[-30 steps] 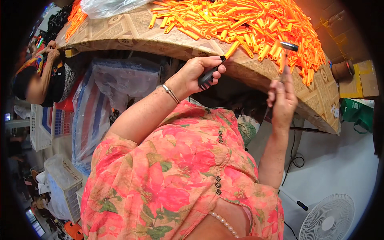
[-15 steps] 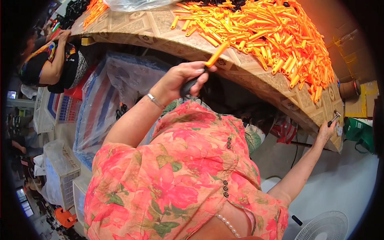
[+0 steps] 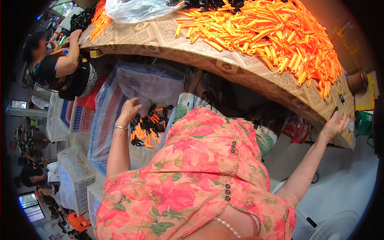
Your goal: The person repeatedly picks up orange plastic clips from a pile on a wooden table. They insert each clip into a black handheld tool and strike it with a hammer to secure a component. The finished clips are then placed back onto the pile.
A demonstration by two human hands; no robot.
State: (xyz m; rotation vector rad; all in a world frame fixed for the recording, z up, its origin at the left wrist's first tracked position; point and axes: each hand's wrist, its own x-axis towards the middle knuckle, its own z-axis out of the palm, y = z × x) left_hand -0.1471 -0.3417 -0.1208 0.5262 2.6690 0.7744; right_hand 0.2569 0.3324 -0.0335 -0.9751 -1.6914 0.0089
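My left hand (image 3: 130,111) hangs over a plastic-lined striped bin (image 3: 108,116) on the left, its fingers loosely stretched and slightly blurred. Nothing shows in it. Inside the bin lie several black pieces with orange handles (image 3: 150,130), beside and below that hand. My right hand (image 3: 335,127) is at the right end of the table (image 3: 248,66), fingers apart. A small hammer (image 3: 336,109) with a dark handle rests on the tabletop at its fingertips; I cannot tell whether they touch it.
Orange plastic handles (image 3: 276,36) form a large heap on the table. A clear plastic bag (image 3: 138,10) lies at the far side. Another person (image 3: 66,66) works at the left end. White crates (image 3: 76,180) stand lower left, a fan (image 3: 338,226) lower right.
My left hand has swung left and down from the table edge to the bin, and the black-and-orange piece is gone from it. My right hand has opened off the hammer.
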